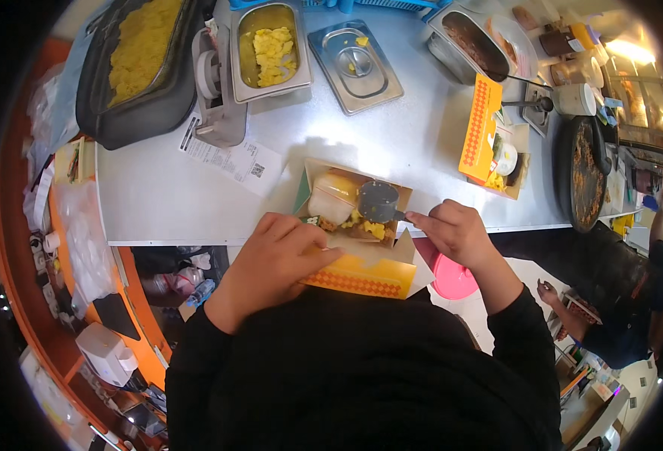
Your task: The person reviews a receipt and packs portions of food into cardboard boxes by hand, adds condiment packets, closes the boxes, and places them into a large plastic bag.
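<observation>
An open cardboard meal box (pixel 400 197) lies at the table's near edge, its yellow patterned lid (pixel 365 276) folded toward me. Inside are a wrapped pale food portion (pixel 331 197), yellow pieces that look like scrambled egg (pixel 374 229) and some brown food. My left hand (pixel 275 265) grips the lid's left part. My right hand (pixel 452 234) holds the handle of a dark measuring scoop (pixel 378 202), whose bowl is over the right half of the box. What the scoop holds cannot be told for sure.
A steel pan (pixel 241 84) of yellow food, its lid (pixel 359 67), a printed receipt (pixel 241 160) and a black tub (pixel 94 121) stand beyond. At right are a second meal box (pixel 481 129), a steel pan (pixel 466 48) and a dark pan (pixel 585 175). A co-worker (pixel 619 321) is at far right.
</observation>
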Demonstrator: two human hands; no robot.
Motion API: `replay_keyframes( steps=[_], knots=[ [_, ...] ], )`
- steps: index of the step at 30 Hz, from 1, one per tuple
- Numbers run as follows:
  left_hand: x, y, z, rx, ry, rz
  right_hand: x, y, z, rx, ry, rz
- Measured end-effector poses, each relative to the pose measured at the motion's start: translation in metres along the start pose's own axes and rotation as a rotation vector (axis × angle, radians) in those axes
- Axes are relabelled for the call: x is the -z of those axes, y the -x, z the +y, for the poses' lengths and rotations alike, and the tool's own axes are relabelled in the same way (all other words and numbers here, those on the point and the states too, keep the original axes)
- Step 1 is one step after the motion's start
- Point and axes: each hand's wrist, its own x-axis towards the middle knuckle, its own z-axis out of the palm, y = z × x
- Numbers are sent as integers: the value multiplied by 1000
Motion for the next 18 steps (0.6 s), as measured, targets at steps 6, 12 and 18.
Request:
replay_keyframes(
  steps=[6, 12, 18],
  knots=[
    [-3, 4, 0, -36, -51, 15, -11, 19, -1, 9, 84, 49],
    [3, 16, 3, -24, 47, -22, -12, 1, 11, -565, -642, 184],
    [-10, 29, -1, -75, 110, 121, 9, -128, -1, -846, -971, 243]
  ],
)
